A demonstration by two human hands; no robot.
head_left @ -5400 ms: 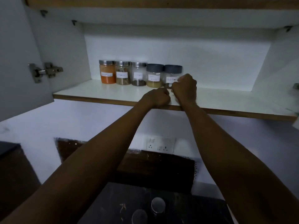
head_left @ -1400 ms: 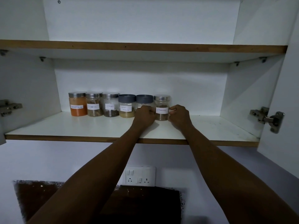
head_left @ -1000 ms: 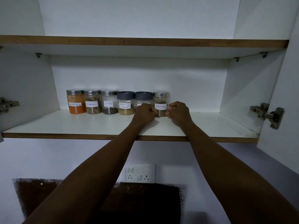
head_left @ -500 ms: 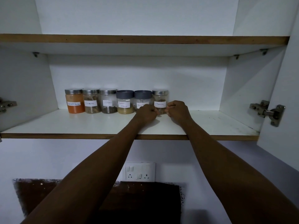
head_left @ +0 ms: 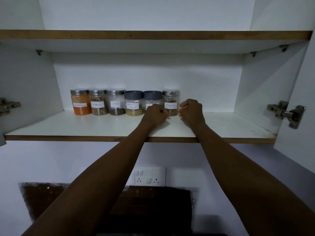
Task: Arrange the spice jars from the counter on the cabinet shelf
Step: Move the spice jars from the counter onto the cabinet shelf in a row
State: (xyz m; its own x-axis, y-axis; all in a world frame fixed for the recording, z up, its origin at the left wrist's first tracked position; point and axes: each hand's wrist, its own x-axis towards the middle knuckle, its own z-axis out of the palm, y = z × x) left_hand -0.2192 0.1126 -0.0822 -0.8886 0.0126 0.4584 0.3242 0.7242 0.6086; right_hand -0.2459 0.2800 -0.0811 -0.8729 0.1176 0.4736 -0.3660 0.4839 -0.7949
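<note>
Several labelled spice jars stand in a row at the back of the white cabinet shelf point(head_left: 230, 126). From the left there is an orange-filled jar point(head_left: 80, 103), then two more silver-lidded jars and two grey-lidded jars point(head_left: 133, 103). A silver-lidded jar labelled in handwriting point(head_left: 171, 101) ends the row on the right. My left hand point(head_left: 156, 114) is curled into a fist at this last jar's lower left, partly hiding the fifth jar point(head_left: 152, 97). My right hand point(head_left: 191, 110) is also curled, just right of the last jar, with a narrow gap between them. Neither hand grips the jar.
An upper shelf point(head_left: 153, 34) runs overhead. Open doors carry metal hinges at the left point(head_left: 8, 106) and right point(head_left: 286, 113). The shelf is bare to the right of the jars. On the wall below are a white socket plate point(head_left: 150, 176) and a dark panel point(head_left: 105, 201).
The last jar now stands in line with the row. Both hands have let go of it, and my right hand has shifted a little to the right.
</note>
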